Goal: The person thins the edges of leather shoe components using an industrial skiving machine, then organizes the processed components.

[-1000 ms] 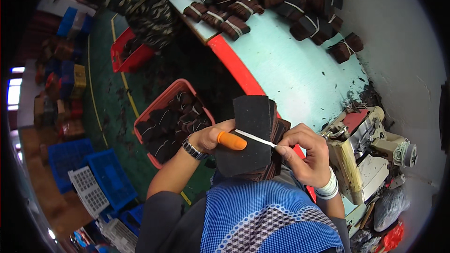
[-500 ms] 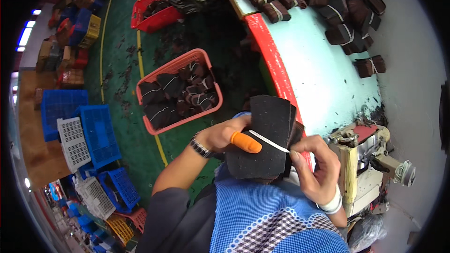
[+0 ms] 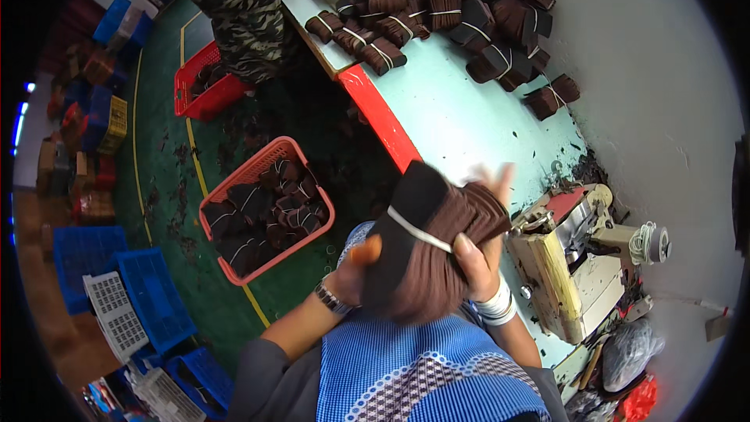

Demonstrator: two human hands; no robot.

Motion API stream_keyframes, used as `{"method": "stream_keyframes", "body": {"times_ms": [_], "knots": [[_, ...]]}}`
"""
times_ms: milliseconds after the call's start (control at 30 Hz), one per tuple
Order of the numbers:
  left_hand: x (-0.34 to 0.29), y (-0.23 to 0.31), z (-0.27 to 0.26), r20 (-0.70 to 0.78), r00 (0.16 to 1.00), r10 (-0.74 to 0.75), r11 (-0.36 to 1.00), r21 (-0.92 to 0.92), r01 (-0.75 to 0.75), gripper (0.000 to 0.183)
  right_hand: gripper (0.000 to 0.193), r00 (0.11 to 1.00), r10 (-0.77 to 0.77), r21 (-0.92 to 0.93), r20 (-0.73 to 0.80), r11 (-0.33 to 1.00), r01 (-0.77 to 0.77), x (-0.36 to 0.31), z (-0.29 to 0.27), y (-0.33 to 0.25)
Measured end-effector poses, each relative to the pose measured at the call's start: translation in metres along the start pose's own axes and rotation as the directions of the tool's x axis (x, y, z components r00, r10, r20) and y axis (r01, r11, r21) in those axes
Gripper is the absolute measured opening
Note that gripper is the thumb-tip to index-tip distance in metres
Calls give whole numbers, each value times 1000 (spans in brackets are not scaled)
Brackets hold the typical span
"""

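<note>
Between my hands is a thick bundle of stacked flat cut pieces (image 3: 433, 266), black on the top face and brown along the layered edges. A white band (image 3: 418, 231) wraps around its middle. My left hand (image 3: 349, 280), with an orange cover on one finger, grips the bundle's left side and is partly blurred. My right hand (image 3: 482, 266) holds the right side, its thumb pressed by the band and its fingers behind the stack. Several white bands (image 3: 498, 306) circle my right wrist. The bundle is tilted in front of my blue apron (image 3: 391, 352).
Banded bundles (image 3: 391, 27) lie heaped on the pale table (image 3: 461, 121) ahead. A machine (image 3: 562, 258) stands at right. On the green floor, a pink basket (image 3: 324, 191) holds more bundles, with a red basket (image 3: 223, 101) beyond. A person in camouflage (image 3: 242, 16) stands beside the table.
The bundle has turned so its brown layered edges show. My right hand has gone from pinching the band to holding the bundle's side. The view has shifted, showing more of the person in camouflage.
</note>
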State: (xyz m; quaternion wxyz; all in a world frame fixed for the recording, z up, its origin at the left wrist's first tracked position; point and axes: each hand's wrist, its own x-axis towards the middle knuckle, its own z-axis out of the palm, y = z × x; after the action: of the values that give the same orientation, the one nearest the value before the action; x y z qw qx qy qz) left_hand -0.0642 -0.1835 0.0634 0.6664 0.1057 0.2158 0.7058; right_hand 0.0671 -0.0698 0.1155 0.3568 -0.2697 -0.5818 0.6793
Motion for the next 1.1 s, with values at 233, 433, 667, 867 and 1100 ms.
{"method": "stream_keyframes", "body": {"times_ms": [233, 433, 667, 867, 1100], "knots": [[20, 28, 16, -116, 966, -229, 973, -61, 223, 40, 34, 866, -449, -691, 219, 555, 463, 2, -20, -11], [32, 37, 20, -8, 958, -286, 958, -4, 286, 29, 18, 847, -501, -820, 179, 399, 409, 5, -5, -21], [37, 45, 22, -28, 987, -159, 981, 109, 161, 25, 17, 986, -85, -320, -146, 947, 35, 1, 3, -19], [43, 53, 32, -88, 971, -223, 973, 37, 227, 24, 21, 866, -490, -736, 94, 552, 392, 19, -3, -11], [61, 63, 26, -118, 942, -313, 947, 35, 319, 23, 26, 848, -516, -719, 122, 543, 434, 33, -6, -4]]}}
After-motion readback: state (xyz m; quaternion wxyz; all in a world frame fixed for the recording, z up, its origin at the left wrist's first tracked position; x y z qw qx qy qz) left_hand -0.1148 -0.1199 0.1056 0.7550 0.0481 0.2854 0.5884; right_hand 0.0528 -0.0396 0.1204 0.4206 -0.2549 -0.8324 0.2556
